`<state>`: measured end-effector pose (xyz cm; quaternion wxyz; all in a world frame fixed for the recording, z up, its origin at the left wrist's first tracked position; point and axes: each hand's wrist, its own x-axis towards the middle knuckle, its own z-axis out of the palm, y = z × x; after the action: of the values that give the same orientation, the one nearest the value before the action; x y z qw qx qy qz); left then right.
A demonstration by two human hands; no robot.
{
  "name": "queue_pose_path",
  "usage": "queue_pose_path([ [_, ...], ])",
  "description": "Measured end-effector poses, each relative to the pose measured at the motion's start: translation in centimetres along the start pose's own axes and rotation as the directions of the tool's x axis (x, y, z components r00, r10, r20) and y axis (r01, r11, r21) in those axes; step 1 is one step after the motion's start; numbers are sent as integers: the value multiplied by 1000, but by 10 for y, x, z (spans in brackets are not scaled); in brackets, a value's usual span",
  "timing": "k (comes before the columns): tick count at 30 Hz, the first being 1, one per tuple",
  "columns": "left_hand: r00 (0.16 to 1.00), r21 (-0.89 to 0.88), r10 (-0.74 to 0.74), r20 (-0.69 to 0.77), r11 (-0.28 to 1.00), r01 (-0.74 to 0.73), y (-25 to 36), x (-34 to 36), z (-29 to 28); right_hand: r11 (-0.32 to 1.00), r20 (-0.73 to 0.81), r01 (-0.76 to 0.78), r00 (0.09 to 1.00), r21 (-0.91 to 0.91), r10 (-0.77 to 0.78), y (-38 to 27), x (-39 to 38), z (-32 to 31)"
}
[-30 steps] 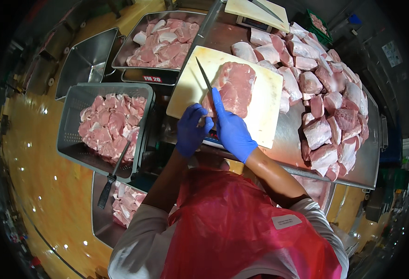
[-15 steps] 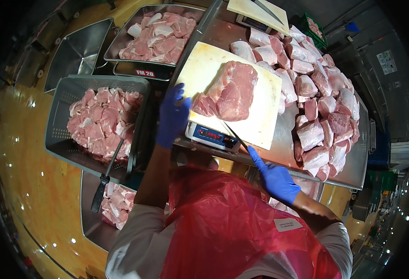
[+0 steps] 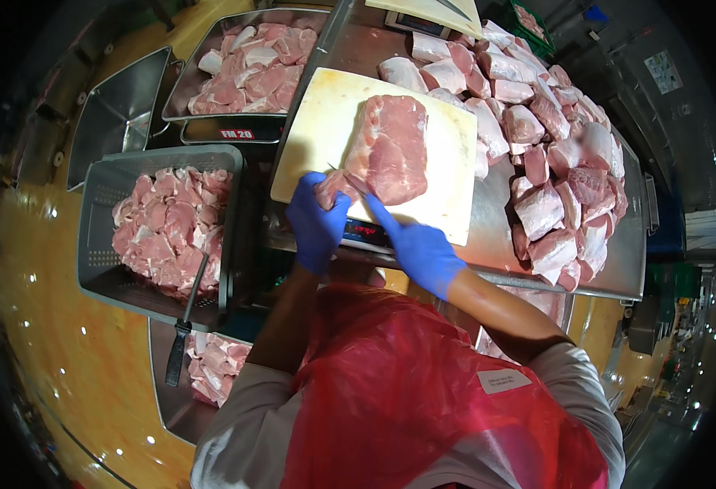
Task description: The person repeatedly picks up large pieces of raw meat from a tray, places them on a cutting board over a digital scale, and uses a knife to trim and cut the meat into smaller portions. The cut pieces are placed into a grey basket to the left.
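Note:
A large slab of raw pork loin [image 3: 394, 147] lies on a white cutting board [image 3: 447, 204], which rests over a digital scale [image 3: 366, 233]. My left hand [image 3: 315, 224], in a blue glove, is closed on the small meat flap [image 3: 335, 188] at the slab's near left corner. From the right, my gloved right hand [image 3: 425, 254] grips a knife [image 3: 359, 187] with the index finger stretched along it. Its blade crosses between the flap and the slab; the handle is hidden under the hand.
Cut loin pieces [image 3: 541, 175] are heaped on the steel table [image 3: 492, 253] to the right. On the left stand a grey perforated crate [image 3: 101, 261] of meat slices with a long dark-handled tool [image 3: 177, 354] leaning on it, a meat-filled steel tray [image 3: 180, 94] and another steel bin [image 3: 121, 114].
My left hand has come in from the board's left edge and taken hold of the meat flap. My right hand has moved up and left, bringing the knife into the slab's near left corner.

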<state>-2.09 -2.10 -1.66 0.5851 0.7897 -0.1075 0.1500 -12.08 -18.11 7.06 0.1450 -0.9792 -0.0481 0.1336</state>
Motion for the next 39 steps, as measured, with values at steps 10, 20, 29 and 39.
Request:
queue_pose_path([
  [10, 952, 905, 24, -305, 318, 282, -57, 84, -239, 951, -155, 36, 988, 308, 13, 101, -112, 11],
  [20, 719, -317, 457, 523, 888, -333, 24, 173, 92, -64, -272, 296, 929, 953, 251, 4, 40, 25],
  [29, 443, 159, 742, 503, 425, -891, -52, 142, 48, -18, -321, 362, 850, 932, 417, 61, 26, 16],
  [39, 972, -54, -206, 117, 976, 213, 46, 5, 16, 889, -465, 147, 881, 434, 81, 70, 6, 0],
])
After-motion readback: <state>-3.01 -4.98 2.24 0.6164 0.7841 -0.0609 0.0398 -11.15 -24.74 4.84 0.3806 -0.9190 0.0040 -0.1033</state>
